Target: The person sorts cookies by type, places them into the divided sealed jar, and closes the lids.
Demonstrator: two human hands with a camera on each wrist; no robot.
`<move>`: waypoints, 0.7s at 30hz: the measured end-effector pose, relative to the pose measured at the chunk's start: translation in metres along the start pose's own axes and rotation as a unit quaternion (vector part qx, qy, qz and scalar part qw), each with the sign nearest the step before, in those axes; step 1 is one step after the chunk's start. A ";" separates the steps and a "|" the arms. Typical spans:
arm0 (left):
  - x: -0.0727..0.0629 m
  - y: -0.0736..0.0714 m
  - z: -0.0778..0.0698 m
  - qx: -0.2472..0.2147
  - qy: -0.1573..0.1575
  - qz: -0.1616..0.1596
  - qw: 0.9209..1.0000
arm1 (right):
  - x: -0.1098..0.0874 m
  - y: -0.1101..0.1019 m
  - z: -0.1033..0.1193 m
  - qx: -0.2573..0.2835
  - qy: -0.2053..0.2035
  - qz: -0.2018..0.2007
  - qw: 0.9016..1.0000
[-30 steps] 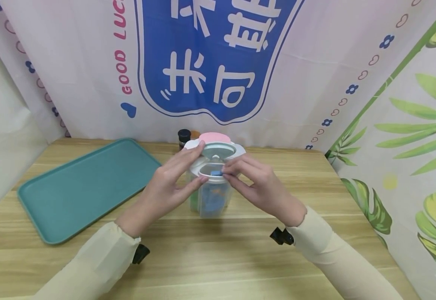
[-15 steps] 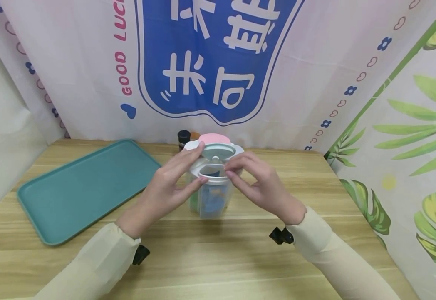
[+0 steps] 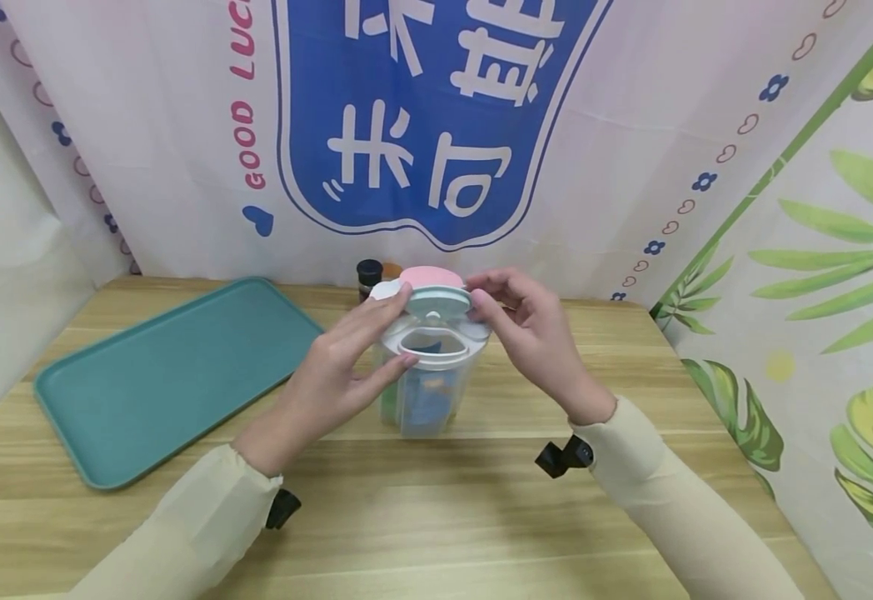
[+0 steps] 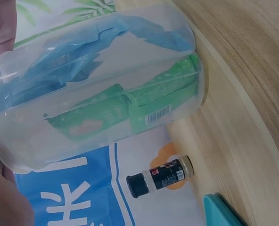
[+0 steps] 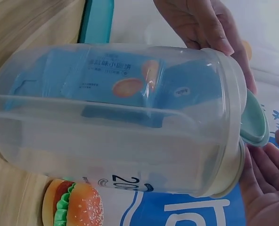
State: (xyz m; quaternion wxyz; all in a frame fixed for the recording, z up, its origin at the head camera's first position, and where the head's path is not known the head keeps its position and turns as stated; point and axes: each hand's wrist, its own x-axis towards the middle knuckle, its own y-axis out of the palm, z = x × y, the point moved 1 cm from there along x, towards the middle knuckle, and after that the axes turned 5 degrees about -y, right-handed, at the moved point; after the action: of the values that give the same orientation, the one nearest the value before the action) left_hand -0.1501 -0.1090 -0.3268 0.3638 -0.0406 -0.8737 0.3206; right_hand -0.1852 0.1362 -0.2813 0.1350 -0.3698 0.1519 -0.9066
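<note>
A clear storage container [image 3: 425,400] stands upright on the table, its white lid carrying a pink flap [image 3: 431,277] and a raised grey-green flap [image 3: 439,300]. Blue snack packets [image 5: 116,80] fill one compartment; green packets [image 4: 111,108] show in another. My left hand [image 3: 339,367] holds the lid from the left, thumb at the front rim and fingers on top beside the raised flap. My right hand [image 3: 530,333] is at that flap's right edge, thumb in front and fingers behind; its fingers are loosely bent. The right wrist view shows its fingers beside the lid's rim.
A teal tray [image 3: 182,383] lies on the table at the left. Behind the container stands a black-capped seasoning bottle [image 3: 369,277]. A burger-shaped thing [image 5: 73,202] is visible behind it in the right wrist view. Printed curtains [image 3: 556,242] hang along the table's back edge.
My right hand has left the front opening, where it held a blue packet, and moved up and back to the raised flap. The blue packet has gone down inside. My left hand stays put.
</note>
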 end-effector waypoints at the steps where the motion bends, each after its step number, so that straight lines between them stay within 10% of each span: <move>1: 0.000 0.000 0.000 -0.001 0.001 -0.001 1.000 | 0.001 -0.001 0.000 -0.002 0.011 0.008 1.000; 21: 0.028 -0.017 -0.014 0.007 -0.083 0.019 0.996 | 0.006 -0.009 -0.005 0.000 0.078 0.055 0.995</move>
State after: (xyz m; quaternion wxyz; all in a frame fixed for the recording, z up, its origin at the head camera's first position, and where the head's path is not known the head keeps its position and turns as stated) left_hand -0.1582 -0.1061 -0.2925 0.2842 -0.0280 -0.8974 0.3362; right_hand -0.1944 0.1432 -0.2774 0.1727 -0.2887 0.1823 -0.9239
